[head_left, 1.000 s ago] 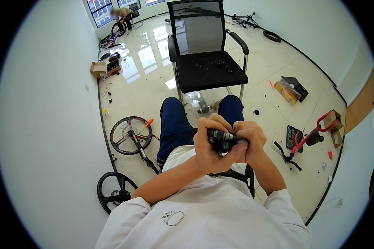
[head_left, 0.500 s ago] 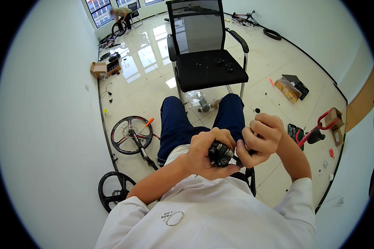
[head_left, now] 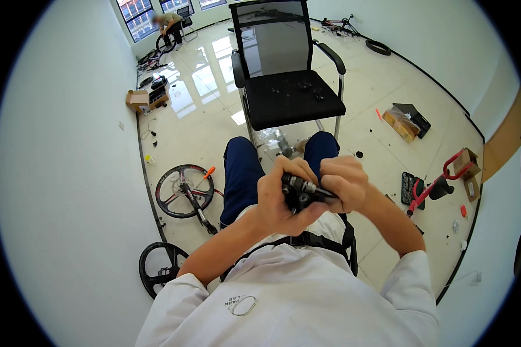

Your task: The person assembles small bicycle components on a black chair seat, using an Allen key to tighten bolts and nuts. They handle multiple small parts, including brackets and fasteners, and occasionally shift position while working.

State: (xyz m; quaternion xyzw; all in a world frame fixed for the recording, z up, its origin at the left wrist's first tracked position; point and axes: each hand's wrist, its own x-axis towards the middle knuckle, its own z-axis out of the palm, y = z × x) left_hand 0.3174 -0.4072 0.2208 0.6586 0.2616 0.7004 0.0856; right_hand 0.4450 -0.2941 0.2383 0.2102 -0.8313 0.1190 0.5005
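Observation:
My left hand (head_left: 274, 199) is wrapped round a small black metal part with silver bolts, which looks like a bicycle disc brake caliper (head_left: 299, 195). It is held above my lap. Right up against the caliper's right end, my right hand (head_left: 347, 180) is curled into a fist. A short dark and silver piece shows between the two hands, but the right fingers hide what they grip. Below the hands are my blue trousers (head_left: 242, 173) and a black waist strap (head_left: 315, 240).
A black mesh chair (head_left: 292, 98) stands ahead, with small dark parts on its seat. To the left lie a spoked wheel with a fork (head_left: 184, 191) and a black wheel (head_left: 159, 269). On the right are a red frame (head_left: 440, 185) and an opened box (head_left: 402, 122). Far off, a person (head_left: 171, 23) handles a wheel.
Both hands have risen slightly, and the caliper has turned so its silver bolts point right. My right hand has rolled over, moving left against the caliper.

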